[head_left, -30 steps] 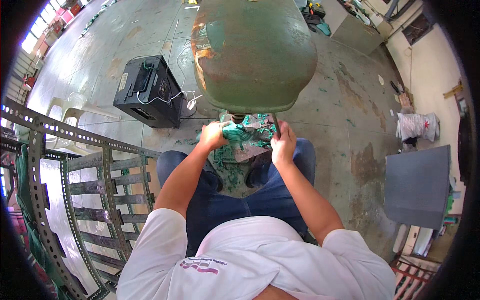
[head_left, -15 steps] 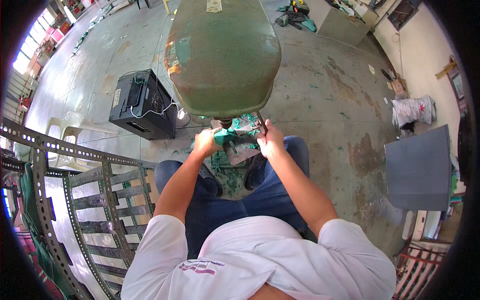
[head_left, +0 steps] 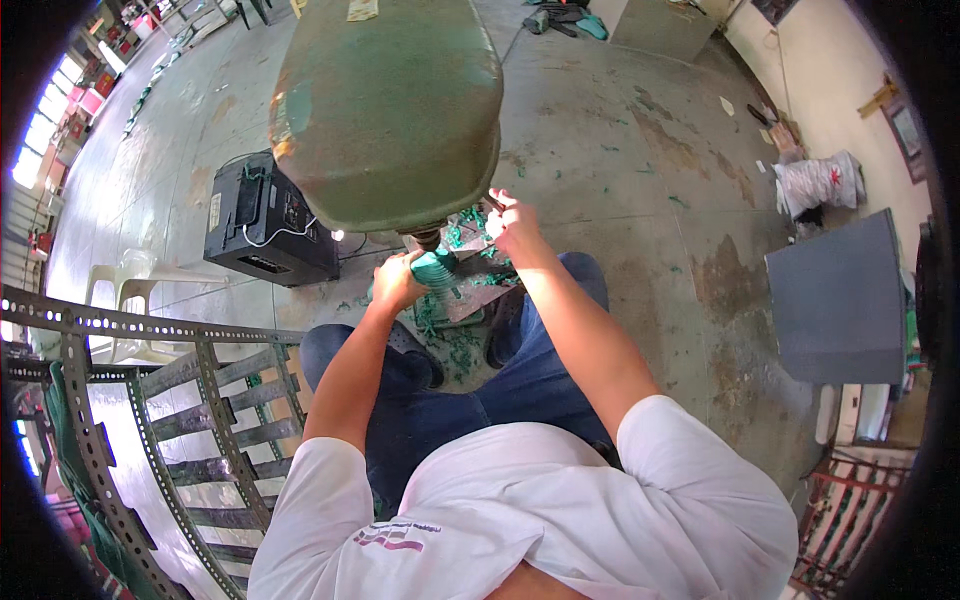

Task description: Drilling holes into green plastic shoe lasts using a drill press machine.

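A large worn green machine head (head_left: pixel 390 120), which looks like a drill press, fills the upper middle of the view. Below its front edge is a dark spindle (head_left: pixel 427 238). Just under the spindle, my left hand (head_left: pixel 398 284) is closed on a green ridged round piece (head_left: pixel 436 270). My right hand (head_left: pixel 517 230) grips a dark lever (head_left: pixel 494 203) at the machine's right side. Green shavings (head_left: pixel 455 345) lie over the metal base between my feet and on the plate beside the piece. The head hides the spindle's upper part.
A black speaker-like box (head_left: pixel 268 220) with a white cable stands left of the machine. A perforated metal rack (head_left: pixel 205 400) is at my left, near a pale plastic chair (head_left: pixel 135 285). On the right are a grey panel (head_left: pixel 835 305) and a white sack (head_left: pixel 820 184).
My view has shifted, so the machine sits further left. My right hand is higher on the right side with the lever. The green piece now shows its ridged round face.
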### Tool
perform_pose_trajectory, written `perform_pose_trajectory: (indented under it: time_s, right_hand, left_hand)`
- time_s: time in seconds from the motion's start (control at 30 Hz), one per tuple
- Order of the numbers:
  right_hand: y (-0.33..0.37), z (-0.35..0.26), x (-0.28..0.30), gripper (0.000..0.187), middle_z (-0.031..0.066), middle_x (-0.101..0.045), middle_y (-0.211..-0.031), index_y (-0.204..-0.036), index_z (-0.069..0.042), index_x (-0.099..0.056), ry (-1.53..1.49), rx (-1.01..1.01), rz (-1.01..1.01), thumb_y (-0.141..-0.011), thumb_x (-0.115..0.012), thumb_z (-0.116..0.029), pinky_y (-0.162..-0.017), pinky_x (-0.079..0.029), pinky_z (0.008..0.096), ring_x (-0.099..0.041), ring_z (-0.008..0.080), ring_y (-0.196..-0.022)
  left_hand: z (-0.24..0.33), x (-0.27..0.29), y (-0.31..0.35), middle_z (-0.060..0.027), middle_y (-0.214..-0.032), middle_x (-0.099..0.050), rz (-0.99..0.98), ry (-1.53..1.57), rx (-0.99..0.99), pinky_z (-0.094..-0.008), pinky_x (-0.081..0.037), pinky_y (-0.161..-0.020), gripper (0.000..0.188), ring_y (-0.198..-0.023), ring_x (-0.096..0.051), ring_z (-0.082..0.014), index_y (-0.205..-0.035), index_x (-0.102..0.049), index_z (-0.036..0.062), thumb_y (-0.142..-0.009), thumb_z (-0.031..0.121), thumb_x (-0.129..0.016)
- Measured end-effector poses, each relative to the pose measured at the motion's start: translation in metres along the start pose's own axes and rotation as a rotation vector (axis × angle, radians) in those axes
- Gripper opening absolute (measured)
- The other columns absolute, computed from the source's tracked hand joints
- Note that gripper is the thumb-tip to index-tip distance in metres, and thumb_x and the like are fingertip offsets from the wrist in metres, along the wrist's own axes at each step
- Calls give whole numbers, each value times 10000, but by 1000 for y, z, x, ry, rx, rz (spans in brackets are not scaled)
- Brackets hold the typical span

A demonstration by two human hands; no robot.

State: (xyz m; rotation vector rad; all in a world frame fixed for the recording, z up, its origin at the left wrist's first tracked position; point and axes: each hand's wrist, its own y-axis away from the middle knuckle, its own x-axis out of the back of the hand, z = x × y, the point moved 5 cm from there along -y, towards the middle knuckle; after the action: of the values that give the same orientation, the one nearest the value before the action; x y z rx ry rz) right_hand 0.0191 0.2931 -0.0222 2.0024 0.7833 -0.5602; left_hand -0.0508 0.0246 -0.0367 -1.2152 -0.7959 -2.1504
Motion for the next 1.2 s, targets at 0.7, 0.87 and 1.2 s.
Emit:
perform_pose_trajectory:
  time_s: [0.7,0.87,1.2]
  right_hand:
    - [-54,-38,-93,222,-30,-479,-667,-1150,-120,-614,21,133,-85,-1157,-569,-337,-386,-276,295,-360,121,-468]
    - [-109,-63,-70,216,-39,-480,-676,-1131,-124,-628,18,268,-221,-1158,-568,-330,-393,-269,285,-385,106,-497]
    - [-89,-67,-104,174,-76,-488,-674,-1104,-149,-663,58,260,-230,-1144,-620,-313,-454,-308,263,-412,71,-527]
  left_hand:
    - [-1,9,17,-132,-1303,-742,39,-21,35,-545,-566,-1021,744,-1258,-693,-350,-1396,-679,249,-698,350,-916]
    - [12,4,0,-99,-1286,-737,7,-64,1,-551,-553,-1020,823,-1273,-687,-313,-1501,-638,339,-727,369,-915]
    - [13,18,13,-157,-1325,-740,36,11,33,-592,-571,-1002,634,-1281,-684,-376,-1290,-695,191,-702,325,-893]
